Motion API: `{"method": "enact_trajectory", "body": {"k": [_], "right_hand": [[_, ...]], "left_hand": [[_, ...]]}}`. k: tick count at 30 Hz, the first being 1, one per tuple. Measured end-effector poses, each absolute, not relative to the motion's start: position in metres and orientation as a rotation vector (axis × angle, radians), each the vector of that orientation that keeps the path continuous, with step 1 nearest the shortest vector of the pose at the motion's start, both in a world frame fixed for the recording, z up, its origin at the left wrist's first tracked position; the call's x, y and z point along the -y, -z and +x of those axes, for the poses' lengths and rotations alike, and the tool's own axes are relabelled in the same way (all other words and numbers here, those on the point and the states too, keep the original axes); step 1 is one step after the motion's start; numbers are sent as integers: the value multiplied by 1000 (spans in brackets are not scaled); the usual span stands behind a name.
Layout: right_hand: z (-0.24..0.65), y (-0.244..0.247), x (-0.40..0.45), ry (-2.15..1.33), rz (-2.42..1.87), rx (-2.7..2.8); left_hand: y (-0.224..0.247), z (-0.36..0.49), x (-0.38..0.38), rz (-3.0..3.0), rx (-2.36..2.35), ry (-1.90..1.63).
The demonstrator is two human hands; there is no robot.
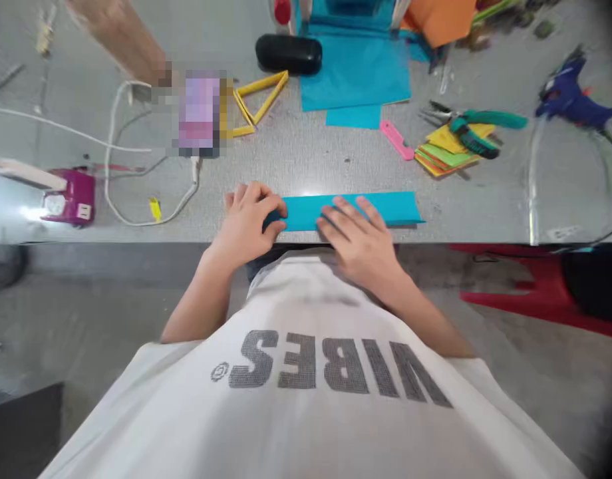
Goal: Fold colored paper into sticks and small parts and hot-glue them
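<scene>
A long folded strip of blue paper lies along the near edge of the table, its right end slightly lifted at the lower corner. My left hand is curled over the strip's left end, with thumb and fingers closing on it. Flat on the middle of the strip rests my right hand, fingers stretched out and pressing the paper. The underside of the fold and the far left tip are hidden by my left hand.
Beyond the strip lie a pink cutter, pliers on coloured paper pieces, blue sheets, a black case and yellow folded strips. A glue gun is at right; a white cable loops at left.
</scene>
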State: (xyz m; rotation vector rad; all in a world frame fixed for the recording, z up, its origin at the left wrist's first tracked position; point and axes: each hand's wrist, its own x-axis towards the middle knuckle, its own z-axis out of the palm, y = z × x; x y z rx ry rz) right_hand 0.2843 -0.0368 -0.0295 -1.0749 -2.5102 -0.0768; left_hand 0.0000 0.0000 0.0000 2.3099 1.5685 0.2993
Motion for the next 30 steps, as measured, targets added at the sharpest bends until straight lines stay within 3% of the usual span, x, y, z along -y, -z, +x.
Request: {"method": "enact_trajectory", "body": {"k": [8,21,30], "right_hand": [[243,52,43,-116,-1042,2579],[354,61,67,85,-1498,2397],[383,65,71,148,-1541,2343]], "left_hand": [[-1,3,1,2286,-1581,-338],[8,-3,-3,2254,-1543,-460],[10,-24,12,2218,-1561,-641]]}}
